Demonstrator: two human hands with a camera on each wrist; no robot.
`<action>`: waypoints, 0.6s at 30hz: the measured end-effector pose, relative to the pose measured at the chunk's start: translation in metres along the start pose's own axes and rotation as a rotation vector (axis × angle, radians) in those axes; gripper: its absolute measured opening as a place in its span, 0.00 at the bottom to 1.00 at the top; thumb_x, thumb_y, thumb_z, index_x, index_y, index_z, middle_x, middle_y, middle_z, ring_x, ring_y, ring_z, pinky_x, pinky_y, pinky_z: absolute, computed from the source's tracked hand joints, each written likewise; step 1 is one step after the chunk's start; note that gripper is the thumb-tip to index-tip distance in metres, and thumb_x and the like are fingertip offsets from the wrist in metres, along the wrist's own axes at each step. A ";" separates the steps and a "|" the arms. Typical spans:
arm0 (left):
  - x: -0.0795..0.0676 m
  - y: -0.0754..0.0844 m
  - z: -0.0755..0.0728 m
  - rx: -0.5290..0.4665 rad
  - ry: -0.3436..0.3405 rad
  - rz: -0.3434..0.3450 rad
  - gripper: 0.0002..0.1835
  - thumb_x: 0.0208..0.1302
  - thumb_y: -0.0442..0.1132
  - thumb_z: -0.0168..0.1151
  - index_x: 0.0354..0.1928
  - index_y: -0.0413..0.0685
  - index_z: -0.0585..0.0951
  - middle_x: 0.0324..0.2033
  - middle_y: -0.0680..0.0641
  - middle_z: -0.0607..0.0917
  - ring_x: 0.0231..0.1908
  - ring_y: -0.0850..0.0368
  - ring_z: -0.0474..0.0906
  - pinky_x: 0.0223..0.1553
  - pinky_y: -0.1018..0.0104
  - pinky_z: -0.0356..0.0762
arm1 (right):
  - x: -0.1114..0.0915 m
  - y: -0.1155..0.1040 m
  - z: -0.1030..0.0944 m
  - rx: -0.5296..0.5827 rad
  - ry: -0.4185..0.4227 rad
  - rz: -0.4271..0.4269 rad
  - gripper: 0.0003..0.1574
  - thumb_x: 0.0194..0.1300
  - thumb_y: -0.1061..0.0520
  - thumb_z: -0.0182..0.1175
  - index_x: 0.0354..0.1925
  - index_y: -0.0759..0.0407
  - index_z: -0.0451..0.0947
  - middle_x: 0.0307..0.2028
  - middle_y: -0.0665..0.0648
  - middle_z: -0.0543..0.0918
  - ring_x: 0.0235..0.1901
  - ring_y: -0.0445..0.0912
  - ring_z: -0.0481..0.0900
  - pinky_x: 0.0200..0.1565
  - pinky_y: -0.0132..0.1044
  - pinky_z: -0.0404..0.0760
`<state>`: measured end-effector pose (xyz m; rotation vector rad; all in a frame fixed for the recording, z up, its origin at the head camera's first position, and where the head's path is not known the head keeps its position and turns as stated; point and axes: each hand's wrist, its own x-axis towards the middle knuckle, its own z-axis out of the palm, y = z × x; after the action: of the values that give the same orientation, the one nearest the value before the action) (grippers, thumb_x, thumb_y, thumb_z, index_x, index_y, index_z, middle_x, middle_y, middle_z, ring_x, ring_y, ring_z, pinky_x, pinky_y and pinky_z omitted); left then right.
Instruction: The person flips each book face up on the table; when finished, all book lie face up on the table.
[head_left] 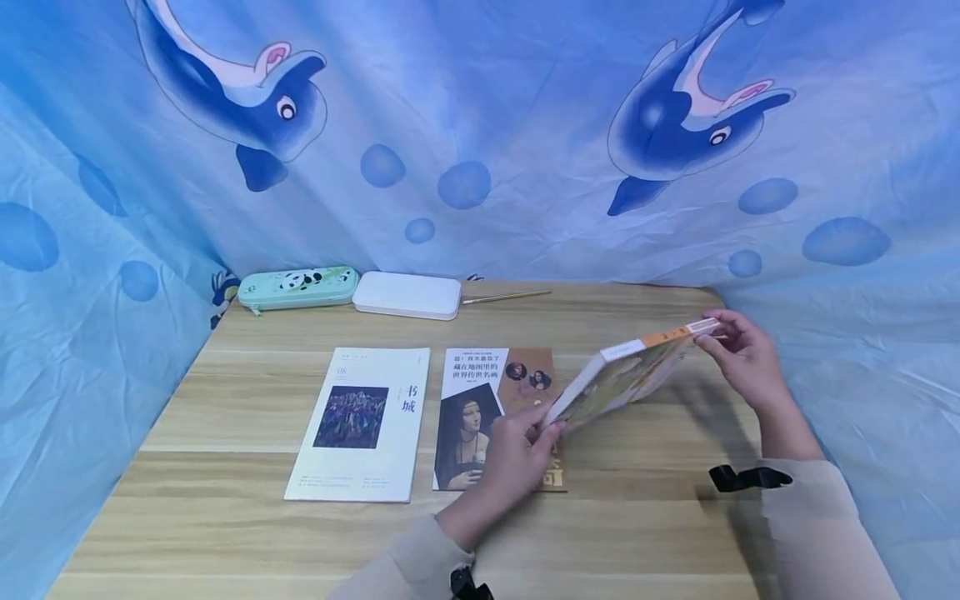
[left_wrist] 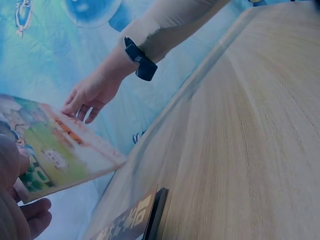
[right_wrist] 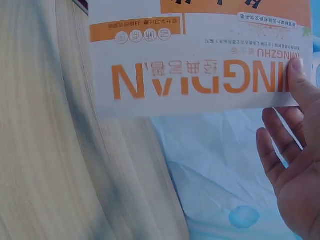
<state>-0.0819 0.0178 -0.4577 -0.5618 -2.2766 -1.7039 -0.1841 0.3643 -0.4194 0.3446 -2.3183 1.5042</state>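
Note:
Both hands hold a paperback book (head_left: 626, 382) tilted above the right side of the table. My left hand (head_left: 517, 450) grips its near left corner, over the Mona Lisa-style art book (head_left: 468, 437) that lies on the table. Thumb and fingers of my right hand (head_left: 741, 354) pinch the far right end. The right wrist view shows the held book's white and orange cover (right_wrist: 200, 75) with "MINGDIAN" lettering, upside down, the right thumb on its edge. In the left wrist view a colourful illustrated side (left_wrist: 55, 155) shows, with the left hand (left_wrist: 15, 185) partly out of frame.
Left of the art book lies a white book (head_left: 360, 467) with a dark picture. Along the back edge are a green panda pencil case (head_left: 300, 287), a white flat case (head_left: 407, 296) and a thin brush (head_left: 510, 297). Blue dolphin-print curtain (head_left: 525, 225) surrounds the wooden table (head_left: 225, 533).

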 end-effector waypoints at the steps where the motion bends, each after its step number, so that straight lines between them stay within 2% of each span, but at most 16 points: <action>1: 0.000 -0.001 -0.001 0.000 -0.005 -0.011 0.16 0.66 0.34 0.68 0.55 0.40 0.85 0.36 0.42 0.90 0.21 0.59 0.81 0.17 0.78 0.76 | 0.000 -0.001 0.001 -0.017 0.004 0.010 0.19 0.67 0.72 0.62 0.55 0.65 0.77 0.37 0.35 0.84 0.36 0.30 0.81 0.39 0.18 0.79; 4: -0.001 -0.003 -0.002 0.000 -0.014 -0.044 0.13 0.67 0.36 0.68 0.51 0.38 0.86 0.35 0.41 0.90 0.24 0.59 0.84 0.19 0.76 0.79 | 0.000 -0.004 0.004 -0.021 -0.014 0.032 0.20 0.68 0.71 0.62 0.57 0.73 0.73 0.37 0.37 0.83 0.37 0.30 0.82 0.38 0.21 0.83; 9: -0.003 -0.007 -0.005 -0.013 -0.021 -0.105 0.14 0.62 0.34 0.71 0.49 0.39 0.87 0.36 0.41 0.90 0.33 0.60 0.87 0.30 0.74 0.84 | 0.001 -0.006 0.008 -0.021 -0.065 0.092 0.20 0.70 0.64 0.63 0.58 0.70 0.75 0.36 0.42 0.85 0.35 0.33 0.84 0.36 0.27 0.86; 12: -0.003 -0.009 -0.005 -0.073 -0.026 -0.174 0.19 0.56 0.30 0.75 0.51 0.37 0.85 0.36 0.41 0.90 0.35 0.59 0.88 0.36 0.72 0.86 | 0.003 -0.004 0.013 -0.091 -0.089 0.146 0.24 0.71 0.57 0.64 0.60 0.68 0.75 0.36 0.42 0.84 0.33 0.33 0.82 0.33 0.26 0.85; 15: -0.002 -0.012 -0.005 -0.107 -0.032 -0.242 0.26 0.50 0.27 0.78 0.53 0.37 0.83 0.35 0.44 0.89 0.33 0.60 0.87 0.36 0.72 0.86 | 0.006 0.002 0.020 -0.145 -0.137 0.194 0.29 0.71 0.53 0.65 0.62 0.69 0.74 0.37 0.45 0.83 0.33 0.34 0.80 0.31 0.27 0.81; 18: -0.003 -0.015 -0.005 -0.098 -0.042 -0.285 0.31 0.46 0.26 0.79 0.56 0.37 0.81 0.35 0.47 0.87 0.32 0.62 0.86 0.35 0.73 0.85 | 0.007 0.009 0.030 -0.177 -0.187 0.256 0.31 0.72 0.51 0.64 0.63 0.70 0.74 0.39 0.51 0.83 0.34 0.36 0.78 0.32 0.27 0.80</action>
<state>-0.0865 0.0087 -0.4706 -0.3043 -2.4085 -1.9586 -0.1990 0.3408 -0.4354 0.1513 -2.7082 1.4138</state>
